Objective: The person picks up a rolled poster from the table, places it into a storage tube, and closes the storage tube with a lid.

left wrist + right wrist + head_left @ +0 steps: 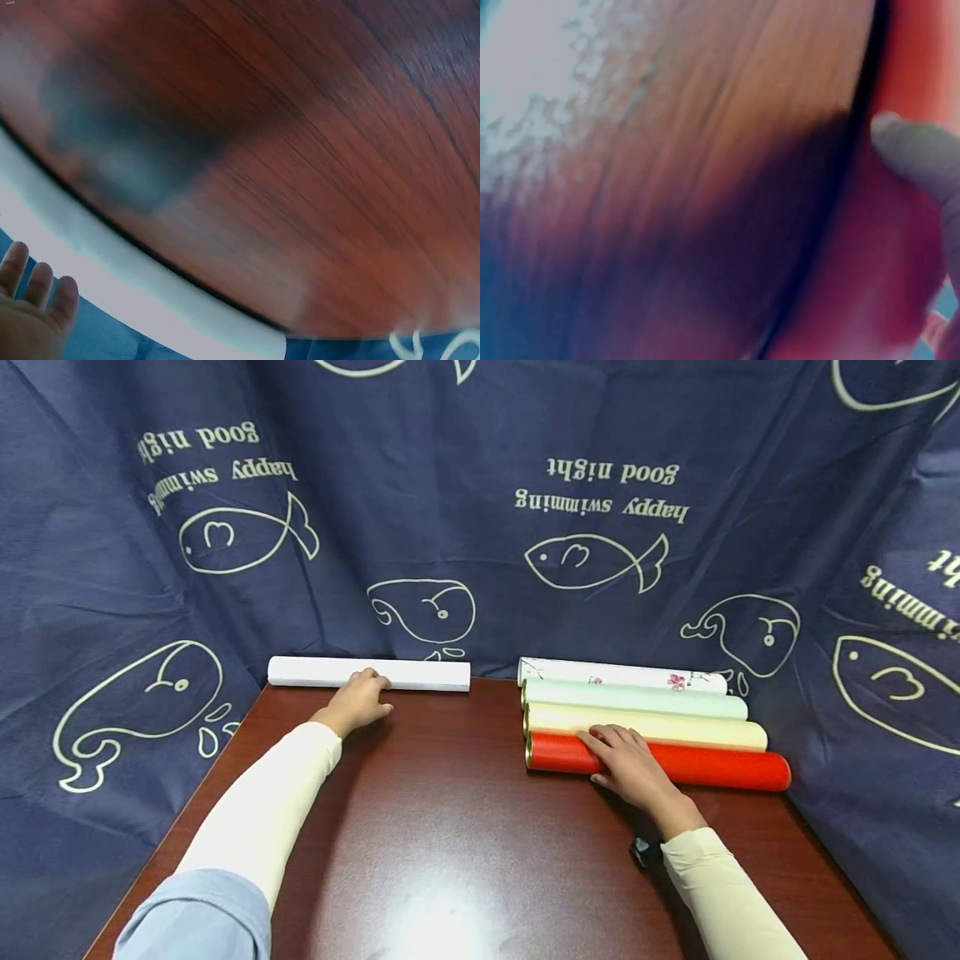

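A white roll (427, 676) lies along the table's back left edge. My left hand (362, 700) is over its front side, fingers extended and spread; in the left wrist view, fingertips (39, 281) show beside the pale roll (150, 281). At the right, my right hand (628, 767) spans a red roll (712, 766), fingers over its top and thumb along its near side. The right wrist view shows the thumb (915, 150) against the red surface (855, 277). Behind it lie a cream roll (697, 729), a pale green roll (637, 695) and a white flower-patterned roll (630, 673).
The brown wooden table (450, 810) has a bright glare spot near its front. A dark blue curtain (465, 510) with fish drawings and lettering hangs along the back and sides. A small black object (643, 852) sits at my right wrist.
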A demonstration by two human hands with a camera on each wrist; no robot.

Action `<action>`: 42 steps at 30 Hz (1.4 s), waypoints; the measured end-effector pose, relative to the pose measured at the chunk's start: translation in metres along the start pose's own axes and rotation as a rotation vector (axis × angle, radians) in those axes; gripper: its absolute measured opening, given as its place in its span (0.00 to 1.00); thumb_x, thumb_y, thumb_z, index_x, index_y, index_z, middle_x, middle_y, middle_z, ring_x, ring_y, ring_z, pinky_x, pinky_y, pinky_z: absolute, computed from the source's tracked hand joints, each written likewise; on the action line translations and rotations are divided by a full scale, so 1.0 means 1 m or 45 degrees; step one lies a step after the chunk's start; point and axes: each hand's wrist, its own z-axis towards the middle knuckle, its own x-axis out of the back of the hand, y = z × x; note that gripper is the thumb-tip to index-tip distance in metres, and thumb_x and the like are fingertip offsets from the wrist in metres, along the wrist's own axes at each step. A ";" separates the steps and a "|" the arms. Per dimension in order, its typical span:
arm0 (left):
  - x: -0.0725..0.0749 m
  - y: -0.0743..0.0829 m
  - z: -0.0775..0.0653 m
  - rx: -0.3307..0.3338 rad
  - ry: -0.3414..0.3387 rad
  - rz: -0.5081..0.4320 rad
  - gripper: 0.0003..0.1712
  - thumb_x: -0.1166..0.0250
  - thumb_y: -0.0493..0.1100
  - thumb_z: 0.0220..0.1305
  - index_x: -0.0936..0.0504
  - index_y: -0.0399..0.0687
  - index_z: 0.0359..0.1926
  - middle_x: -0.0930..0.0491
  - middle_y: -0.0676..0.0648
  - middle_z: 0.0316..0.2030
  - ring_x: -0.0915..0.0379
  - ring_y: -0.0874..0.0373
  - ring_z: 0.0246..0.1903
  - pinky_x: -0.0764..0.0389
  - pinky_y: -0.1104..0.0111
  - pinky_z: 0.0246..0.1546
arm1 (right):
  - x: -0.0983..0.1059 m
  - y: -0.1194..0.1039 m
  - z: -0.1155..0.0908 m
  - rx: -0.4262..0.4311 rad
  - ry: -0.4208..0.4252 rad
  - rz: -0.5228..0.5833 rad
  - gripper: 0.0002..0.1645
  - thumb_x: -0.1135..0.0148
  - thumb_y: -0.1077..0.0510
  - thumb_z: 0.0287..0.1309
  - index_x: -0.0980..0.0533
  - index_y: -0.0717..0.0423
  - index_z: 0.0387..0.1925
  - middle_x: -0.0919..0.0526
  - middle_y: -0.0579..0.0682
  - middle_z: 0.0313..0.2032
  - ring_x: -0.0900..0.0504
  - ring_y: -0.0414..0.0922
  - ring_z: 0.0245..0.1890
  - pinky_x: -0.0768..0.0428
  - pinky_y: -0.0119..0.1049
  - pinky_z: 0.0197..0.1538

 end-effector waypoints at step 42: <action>-0.032 0.008 0.028 -0.079 0.127 0.227 0.28 0.26 0.39 0.56 0.29 0.41 0.54 0.26 0.36 0.51 0.29 0.37 0.51 0.25 0.45 0.46 | 0.058 0.069 0.047 -0.136 -0.013 0.377 0.24 0.33 0.58 0.61 0.23 0.69 0.54 0.24 0.69 0.55 0.27 0.66 0.57 0.32 0.61 0.60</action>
